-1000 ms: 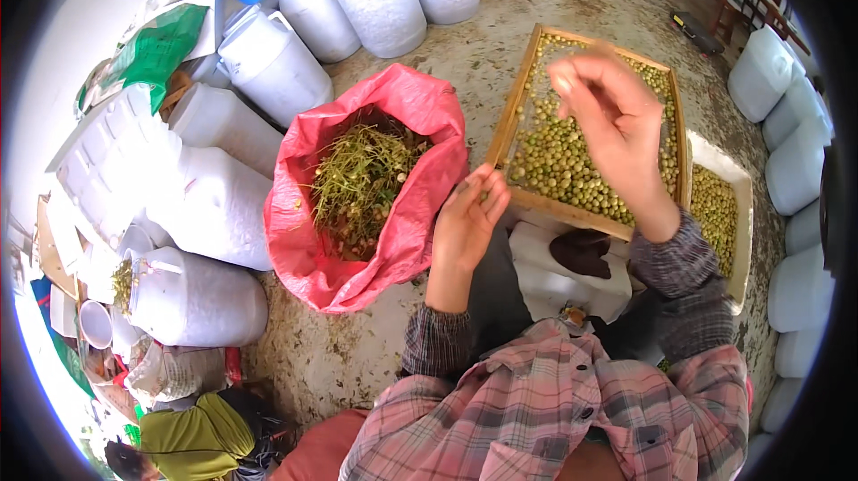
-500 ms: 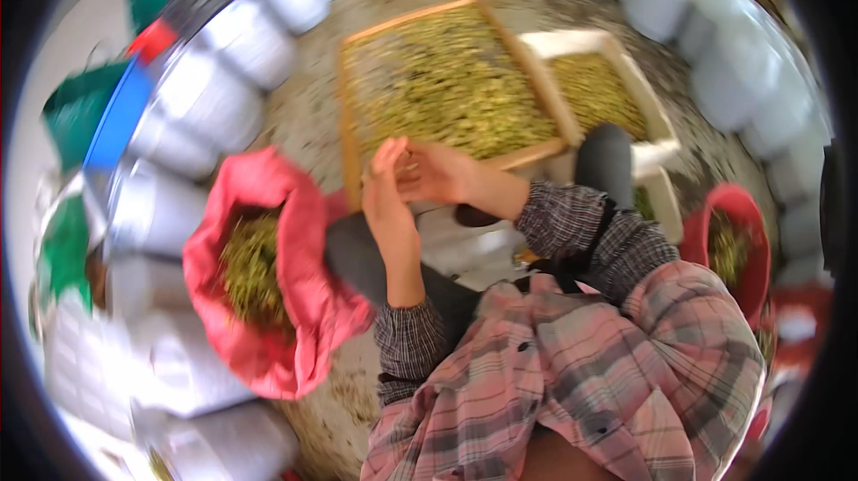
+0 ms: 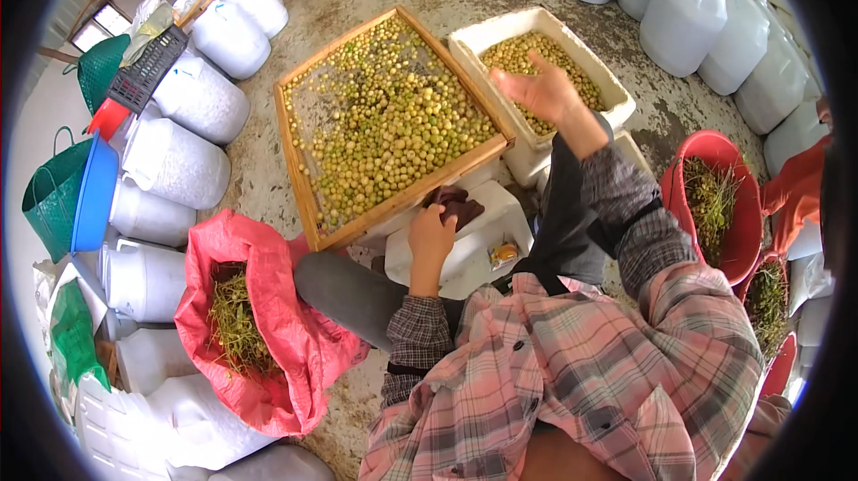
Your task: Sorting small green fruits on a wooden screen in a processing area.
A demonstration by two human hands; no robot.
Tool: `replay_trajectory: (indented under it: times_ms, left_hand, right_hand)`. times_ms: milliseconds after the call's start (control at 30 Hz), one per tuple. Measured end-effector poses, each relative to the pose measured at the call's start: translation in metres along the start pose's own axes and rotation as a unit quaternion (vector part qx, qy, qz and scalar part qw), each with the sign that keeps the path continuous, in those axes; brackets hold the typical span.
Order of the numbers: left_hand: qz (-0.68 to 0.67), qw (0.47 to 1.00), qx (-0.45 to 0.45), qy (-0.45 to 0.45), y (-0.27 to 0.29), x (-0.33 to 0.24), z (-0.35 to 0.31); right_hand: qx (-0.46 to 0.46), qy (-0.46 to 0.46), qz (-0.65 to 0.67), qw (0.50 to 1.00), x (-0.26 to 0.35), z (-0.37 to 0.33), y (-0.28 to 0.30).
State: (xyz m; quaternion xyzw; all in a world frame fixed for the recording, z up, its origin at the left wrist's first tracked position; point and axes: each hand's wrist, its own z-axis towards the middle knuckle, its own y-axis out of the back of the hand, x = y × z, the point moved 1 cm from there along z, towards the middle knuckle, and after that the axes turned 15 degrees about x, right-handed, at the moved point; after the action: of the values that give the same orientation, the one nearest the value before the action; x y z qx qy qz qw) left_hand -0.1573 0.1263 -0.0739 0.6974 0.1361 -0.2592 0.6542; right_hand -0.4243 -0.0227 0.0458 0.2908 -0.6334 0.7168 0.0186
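My hands, cupped together half a second ago, have parted. With the dial centred on my view, my right hand (image 3: 549,93) has swung to one o'clock, fingers spread and seemingly empty, above the foam box (image 3: 592,63) of small fruits. My left hand (image 3: 431,238), near the centre, touches the dark cloth (image 3: 466,207); whether it grips, I cannot tell. The round fruits (image 3: 413,128) lie in the wooden-framed tray (image 3: 297,168) towards eleven; handling them seems paused, I judge.
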Motion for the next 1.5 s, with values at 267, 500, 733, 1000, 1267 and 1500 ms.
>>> replay_trajectory:
  times_ms: [267,500,733,1000,1267,1500]
  left_hand:
    - [-0.211,0.977,-0.017,-0.012,0.010,0.007,-0.002]
    - [-0.441,0.893,-0.069,0.047,0.153,-0.109,-0.021]
    - [-0.323,0.928,0.150,-0.110,0.171,-0.176,-0.033]
    - [-0.498,0.854,-0.106,0.103,0.119,-0.121,0.031]
    - [-0.498,0.826,-0.263,0.016,0.092,-0.079,0.044]
    - [-0.391,0.892,-0.225,0.004,0.078,-0.045,0.039]
  right_hand:
    - [0.095,-0.091,-0.328,0.935,-0.084,-0.033,0.022]
    - [0.265,-0.063,-0.472,0.839,-0.142,-0.046,-0.012]
    - [0.166,-0.128,-0.199,0.957,-0.149,-0.043,-0.054]
    - [0.200,-0.122,-0.243,0.941,-0.157,-0.031,-0.070]
    - [0.205,-0.118,-0.278,0.931,-0.178,-0.028,-0.072]
    - [0.215,-0.111,-0.309,0.920,-0.183,-0.037,-0.073]
